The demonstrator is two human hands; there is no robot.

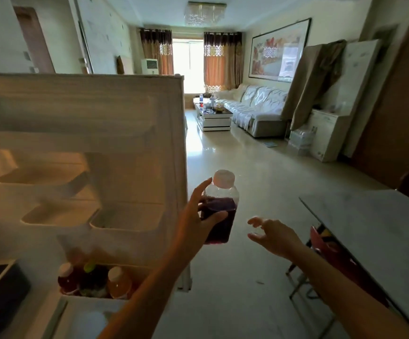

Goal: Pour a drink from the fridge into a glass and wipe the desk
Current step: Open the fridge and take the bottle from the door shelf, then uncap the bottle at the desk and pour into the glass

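My left hand [196,216] grips a clear bottle of dark purple drink [220,216] with a white cap, held upright just right of the open fridge door [130,133]. To the bottle's right, my right hand [272,234] hovers with fingers apart and curled, holding nothing. The marble-topped desk [379,231] stands at the right. No glass is in view.
Three more bottles [93,280] stand in the fridge door's lowest shelf. A red chair [330,248] is tucked under the desk. Farther off are a sofa [254,106], a coffee table [213,116] and open tiled floor.
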